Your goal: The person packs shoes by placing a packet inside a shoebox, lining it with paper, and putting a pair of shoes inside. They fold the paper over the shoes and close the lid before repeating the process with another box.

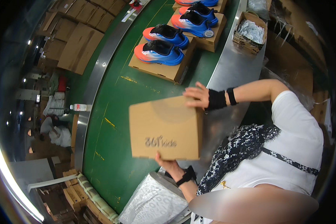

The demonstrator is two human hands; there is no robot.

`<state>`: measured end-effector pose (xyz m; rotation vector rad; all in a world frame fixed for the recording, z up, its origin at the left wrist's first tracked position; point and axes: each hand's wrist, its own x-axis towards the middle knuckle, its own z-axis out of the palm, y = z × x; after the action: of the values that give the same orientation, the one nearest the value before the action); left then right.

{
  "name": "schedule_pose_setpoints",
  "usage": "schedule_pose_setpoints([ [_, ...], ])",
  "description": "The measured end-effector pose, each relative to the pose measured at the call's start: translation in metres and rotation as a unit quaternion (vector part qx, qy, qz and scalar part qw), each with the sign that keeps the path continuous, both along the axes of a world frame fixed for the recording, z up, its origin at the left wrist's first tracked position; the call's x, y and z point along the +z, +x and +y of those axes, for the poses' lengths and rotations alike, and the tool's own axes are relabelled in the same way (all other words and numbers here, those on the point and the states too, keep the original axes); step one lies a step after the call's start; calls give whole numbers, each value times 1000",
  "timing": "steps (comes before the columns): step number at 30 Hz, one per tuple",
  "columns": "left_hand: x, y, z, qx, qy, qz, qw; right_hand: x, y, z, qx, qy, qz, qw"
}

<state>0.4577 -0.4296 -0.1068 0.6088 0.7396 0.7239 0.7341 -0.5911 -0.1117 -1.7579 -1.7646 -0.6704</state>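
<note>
A brown cardboard shoebox (164, 127) with dark print on its lid is held in front of me, over the green conveyor belt. My left hand (168, 164) grips its lower edge, the thumb against the cardboard and the other fingers hidden behind it. At the upper right corner my right hand (198, 98) holds the box, its fingers spread over the lid's edge. Both wrists wear black bands. Beyond the box, orange and blue sneakers (158, 53) stand in pairs on other shoeboxes (164, 72), which sit on the belt.
The green belt (108, 149) runs between metal rails (93, 82). A carton of crumpled white paper (250, 31) stands at upper right. Near my left forearm lies a silvery plastic-wrapped bundle (153, 201). A bottle (80, 107) rests on the far rail; cartons (80, 48) are stacked beyond.
</note>
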Motion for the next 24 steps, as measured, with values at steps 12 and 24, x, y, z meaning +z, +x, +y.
schedule_pose_setpoints([
  [12, 102, -152, -71, 360, -27, -24, 932, 61, 221, 143, -246, -212, 148, 934],
  [24, 102, -124, -45, 288, 17, 205, 936, 89, 84, 91, 47, -293, 33, 954],
])
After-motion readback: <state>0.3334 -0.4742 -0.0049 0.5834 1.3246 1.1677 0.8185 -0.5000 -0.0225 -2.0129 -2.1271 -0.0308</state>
